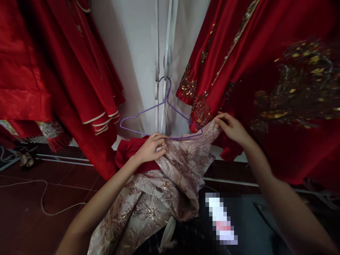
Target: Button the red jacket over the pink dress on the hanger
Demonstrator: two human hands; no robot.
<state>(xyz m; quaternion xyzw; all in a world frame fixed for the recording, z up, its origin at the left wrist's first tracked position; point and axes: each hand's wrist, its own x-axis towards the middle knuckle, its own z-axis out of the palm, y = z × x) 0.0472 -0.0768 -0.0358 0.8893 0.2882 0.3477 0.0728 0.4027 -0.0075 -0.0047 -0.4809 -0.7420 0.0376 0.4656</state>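
A pale pink brocade garment [183, 159] with a metallic flower pattern hangs in front of me, its lower part spreading toward my body. Its upper edge meets a purple wire hanger [156, 105], hooked on a white metal rack; the hanger's right end is at the garment's shoulder. My left hand [152, 148] grips the garment's upper edge near the hanger's bottom bar. With finger and thumb, my right hand [230, 127] pinches its right shoulder corner. Red cloth [132, 150] shows behind my left hand; whether it belongs to the garment I cannot tell.
Red garments [87, 71] hang on the left. Others with gold sequin embroidery [297, 85] hang close on the right. White upright rails [156, 46] stand at the wall. A thin cable [44, 198] crosses the tiled floor, and shoes [26, 158] sit at far left.
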